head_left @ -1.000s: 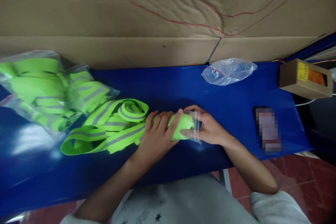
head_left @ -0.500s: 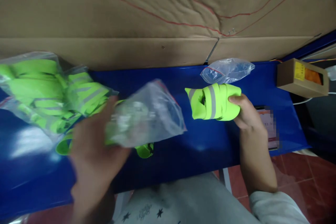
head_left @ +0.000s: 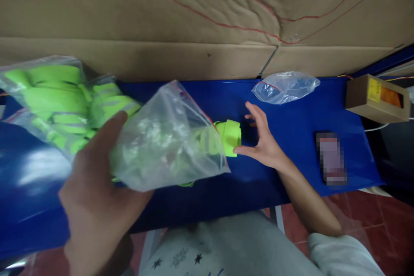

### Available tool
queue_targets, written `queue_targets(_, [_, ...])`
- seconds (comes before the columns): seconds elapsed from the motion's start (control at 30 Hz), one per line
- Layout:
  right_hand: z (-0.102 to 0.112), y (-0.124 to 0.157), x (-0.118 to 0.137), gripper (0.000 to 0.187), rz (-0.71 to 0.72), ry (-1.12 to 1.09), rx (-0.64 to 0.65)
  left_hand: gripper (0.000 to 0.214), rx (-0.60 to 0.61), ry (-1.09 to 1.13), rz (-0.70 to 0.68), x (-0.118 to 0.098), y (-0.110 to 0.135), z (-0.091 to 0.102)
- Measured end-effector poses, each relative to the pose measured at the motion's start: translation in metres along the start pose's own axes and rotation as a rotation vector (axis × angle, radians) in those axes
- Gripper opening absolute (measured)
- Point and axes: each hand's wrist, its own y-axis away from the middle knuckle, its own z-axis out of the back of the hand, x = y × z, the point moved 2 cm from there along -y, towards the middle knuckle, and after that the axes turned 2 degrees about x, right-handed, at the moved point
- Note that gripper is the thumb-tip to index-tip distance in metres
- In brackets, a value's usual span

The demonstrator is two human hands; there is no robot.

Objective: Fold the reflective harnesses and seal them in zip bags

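I had the left hand (head_left: 97, 185) gripping a clear bag (head_left: 152, 138); right of those fingers, a yellow-green roll (head_left: 231, 138) lay lengthwise toward the nearer right hand (head_left: 263, 142), partly showing through plastic, its end touching the thumb, fingers spread wide

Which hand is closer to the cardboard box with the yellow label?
The right hand. It is left of the cardboard box, at a green roll. The left hand is much farther left, holding a clear plastic bag.
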Motion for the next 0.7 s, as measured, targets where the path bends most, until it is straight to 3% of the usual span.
queue_targets(0.07, [0.002,0.004,0.01,0.124,0.073,-0.066,0.041,0.078,-0.053,-0.082,-0.006,-0.008,-0.009,-0.005])
queue_targets(0.13, [-0.003,0.009,0.021,0.129,0.1,-0.176,0.108,0.08,-0.048,-0.132,-0.156,-0.022,-0.017,-0.016])
queue_targets(0.2, [-0.011,0.015,0.031,0.123,0.083,-0.317,0.146,0.082,-0.011,-0.171,-0.318,-0.038,-0.023,-0.028])
queue_targets(0.23, [-0.014,0.017,0.034,0.11,0.06,-0.38,0.134,0.084,0.018,-0.19,-0.378,-0.045,-0.025,-0.034])
queue_targets(0.33, [-0.006,0.017,0.034,0.053,-0.029,-0.467,-0.115,0.101,0.1,-0.198,-0.464,-0.052,-0.032,-0.039])
queue_targets(0.4, [0.015,0.012,0.026,0.034,-0.065,-0.494,-0.396,0.11,0.089,-0.168,-0.437,-0.039,-0.036,-0.032])
queue_targets(0.47, [0.042,0.003,0.011,0.038,-0.074,-0.551,-0.625,0.107,0.063,-0.154,-0.322,-0.014,-0.037,-0.019])
queue_targets(0.53, [0.069,-0.005,-0.008,0.041,-0.072,-0.584,-0.728,0.105,0.038,-0.177,-0.181,0.016,-0.03,-0.007])
queue_targets(0.6, [0.093,-0.008,-0.027,0.041,-0.069,-0.561,-0.818,0.111,-0.025,-0.173,-0.148,0.038,-0.013,-0.004])
queue_targets(0.63, [0.102,-0.007,-0.036,0.046,-0.088,-0.531,-0.855,0.1,0.081,-0.145,-0.084,0.046,-0.002,-0.008])
queue_targets(0.7, [0.115,-0.001,-0.045,0.067,-0.107,-0.366,-1.005,0.093,0.195,-0.056,-0.121,0.049,0.02,-0.024])
